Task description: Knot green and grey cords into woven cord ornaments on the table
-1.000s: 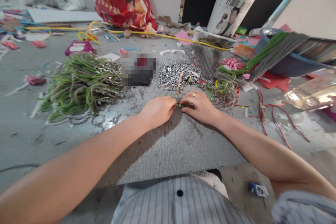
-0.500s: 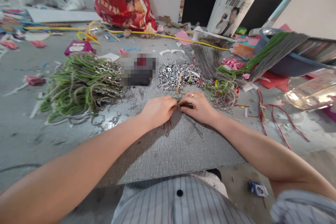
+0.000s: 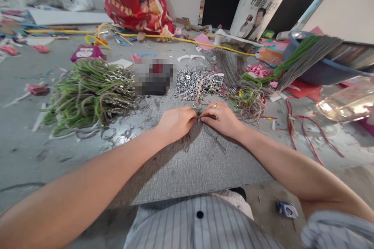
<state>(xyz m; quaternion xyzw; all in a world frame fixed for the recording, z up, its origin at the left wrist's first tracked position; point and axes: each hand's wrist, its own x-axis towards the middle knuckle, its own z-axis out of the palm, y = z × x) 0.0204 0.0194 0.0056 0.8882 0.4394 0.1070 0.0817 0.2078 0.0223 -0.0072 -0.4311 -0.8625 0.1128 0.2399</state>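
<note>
My left hand (image 3: 179, 122) and my right hand (image 3: 221, 118) meet over the middle of the table, fingertips pinched close together. Between them is a short piece of thin green-and-grey cord (image 3: 198, 111), mostly hidden by the fingers. Grey cord ends (image 3: 215, 138) trail onto the tabletop below my right hand, which wears a ring. Just beyond the fingertips, a small wooden stick (image 3: 199, 92) leans up from the work spot. Behind it spreads a heap of small shiny metal pieces (image 3: 187, 81).
Looped green and grey cords (image 3: 90, 93) with metal ends lie at left, beside a blurred dark object (image 3: 156, 79). Tangled cords (image 3: 251, 103), long straight cords (image 3: 304, 56) over a blue basin (image 3: 324, 72), red cords (image 3: 304, 124) and a clear bottle (image 3: 346, 101) are at right.
My right thumb and forefinger have come closer together at the cord. More of the green cord shows between the hands. Both arms are nearly where they were.
</note>
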